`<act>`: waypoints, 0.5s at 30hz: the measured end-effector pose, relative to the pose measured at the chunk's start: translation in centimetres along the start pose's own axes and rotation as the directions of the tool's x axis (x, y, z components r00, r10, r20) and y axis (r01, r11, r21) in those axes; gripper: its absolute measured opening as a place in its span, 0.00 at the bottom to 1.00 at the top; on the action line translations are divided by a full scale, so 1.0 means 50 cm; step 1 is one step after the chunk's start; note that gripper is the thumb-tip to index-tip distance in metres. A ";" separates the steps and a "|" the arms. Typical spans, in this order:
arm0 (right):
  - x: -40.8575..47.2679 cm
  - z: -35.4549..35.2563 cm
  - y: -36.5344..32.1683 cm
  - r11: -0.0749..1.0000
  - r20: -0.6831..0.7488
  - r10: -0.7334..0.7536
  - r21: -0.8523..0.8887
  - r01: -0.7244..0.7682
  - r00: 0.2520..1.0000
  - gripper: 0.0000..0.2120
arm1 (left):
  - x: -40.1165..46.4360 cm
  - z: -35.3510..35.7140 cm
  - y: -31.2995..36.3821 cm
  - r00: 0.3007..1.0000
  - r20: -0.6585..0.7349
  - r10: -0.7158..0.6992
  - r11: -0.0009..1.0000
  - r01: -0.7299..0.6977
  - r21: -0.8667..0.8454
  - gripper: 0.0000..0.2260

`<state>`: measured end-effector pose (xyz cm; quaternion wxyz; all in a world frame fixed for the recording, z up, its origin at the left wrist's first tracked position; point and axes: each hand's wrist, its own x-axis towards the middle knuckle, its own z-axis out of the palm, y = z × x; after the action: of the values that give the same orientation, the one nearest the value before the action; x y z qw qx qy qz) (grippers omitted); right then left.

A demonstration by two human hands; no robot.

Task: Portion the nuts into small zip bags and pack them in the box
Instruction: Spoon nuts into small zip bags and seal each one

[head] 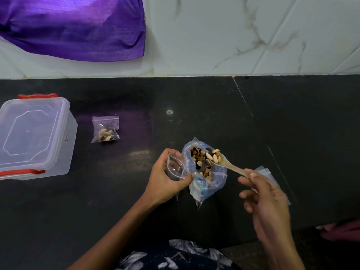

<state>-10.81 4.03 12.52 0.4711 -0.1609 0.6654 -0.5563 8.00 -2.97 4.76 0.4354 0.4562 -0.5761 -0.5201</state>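
A big clear bag of nuts stands open at the middle of the dark counter. My right hand pinches the handle of a wooden spoon, whose bowl carries a few nuts just above the big bag's mouth. My left hand holds a small empty zip bag with its mouth open, right beside the big bag. A filled small zip bag lies flat to the left. The clear plastic box with red clips stands at the far left, its lid on.
A stack of spare small zip bags lies behind my right hand. A purple cloth hangs on the tiled wall at the back left. The counter's front edge runs just before my body.
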 end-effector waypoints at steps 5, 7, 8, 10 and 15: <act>-0.040 0.040 -0.029 0.974 0.158 -0.164 -0.131 0.186 0.974 0.07 | 0.001 -0.001 -0.002 1.000 0.023 0.012 1.000 -0.012 0.005 0.18; -0.050 0.053 -0.023 0.934 0.223 -0.237 -0.216 0.285 0.945 0.07 | 0.001 -0.001 -0.001 0.999 0.027 0.018 1.000 -0.018 -0.011 0.18; -0.053 0.058 -0.015 0.903 0.253 -0.272 -0.266 0.337 0.929 0.07 | 0.001 -0.001 0.001 0.999 0.023 0.024 1.000 -0.023 -0.019 0.18; -0.057 0.064 -0.001 0.811 0.316 -0.348 -0.371 0.453 0.883 0.08 | 0.001 0.002 0.002 0.999 0.017 0.029 0.999 -0.029 -0.037 0.17; -0.057 0.076 0.020 0.371 0.574 -0.543 -0.491 0.788 0.613 0.14 | 0.000 0.004 0.001 1.000 0.021 0.016 0.997 -0.015 -0.073 0.17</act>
<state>-5.98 4.24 13.15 0.1997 -0.6727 0.6123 -0.3643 7.78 -2.94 4.81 0.4497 0.4299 -0.5648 -0.5422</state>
